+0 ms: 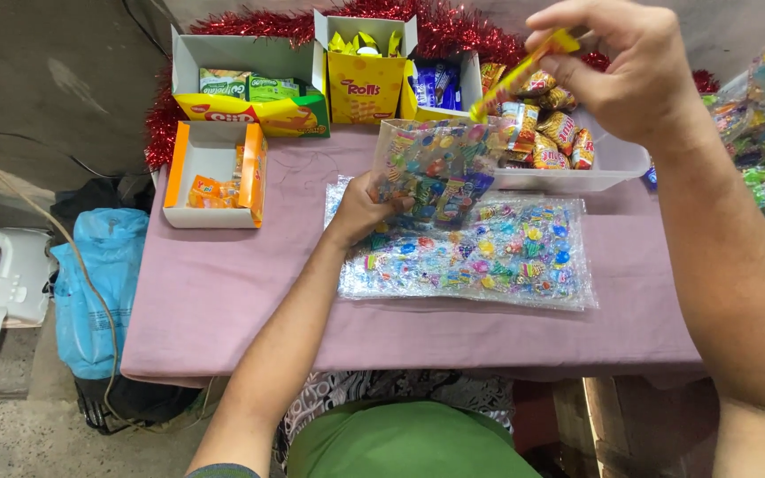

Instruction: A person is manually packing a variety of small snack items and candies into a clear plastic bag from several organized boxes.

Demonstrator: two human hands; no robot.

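Head view: left hand (360,208) grips printed bag (431,168); right hand (626,66) raised (pinching yellow stick (524,71)).

Two bare forearms reach forward from the near edge of the worktop. The left hand (360,208) sits low over the middle of the worktop, palm turned down, its fingers curled shut in a grip, wrist nearly straight and forearm slanting up from the near left. The right hand (617,66) is raised high toward the far right edge, wrist bent, thumb and fingers (568,44) pinched together. The right forearm runs steeply along the right side.
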